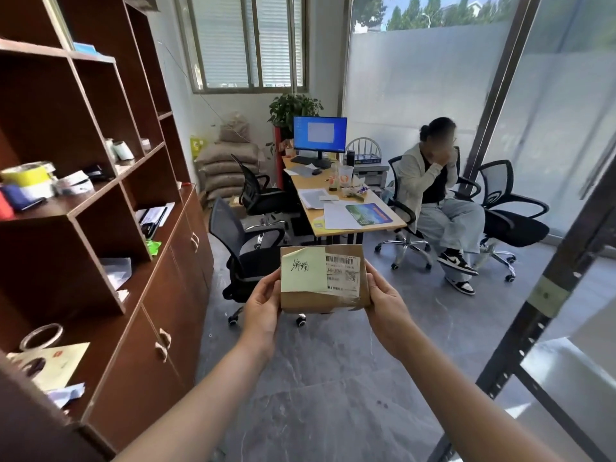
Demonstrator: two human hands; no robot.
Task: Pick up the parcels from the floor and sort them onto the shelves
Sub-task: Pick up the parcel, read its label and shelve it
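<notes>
- The left hand (263,303) and the right hand (386,300) each clamp one short end of a small cardboard parcel (325,280), fingers behind it and thumbs on the front face, holding it up at chest height well above the grey floor (333,378).
- The parcel sits between the two hands, touching both, its labelled face turned toward the camera and roughly level.
- A pale green sticky note (303,270) with handwritten characters covers the left part of that face; a white shipping label (343,273) with barcodes lies just beside it, partly under the note.
- My reading of the step: the note is being checked to decide which shelf takes the parcel. To do it well, keep the face square to the eyes, keep the thumbs off the writing, and hold both ends firmly until a shelf is chosen.
- The brown shelf unit (93,208) stands to the left, its compartments holding tape rolls and papers; a metal rack upright (546,295) rises on the right.
- Farther off, a counter (393,225) carries a monitor (320,135) and papers, with a seated person (433,188) beside it.
</notes>
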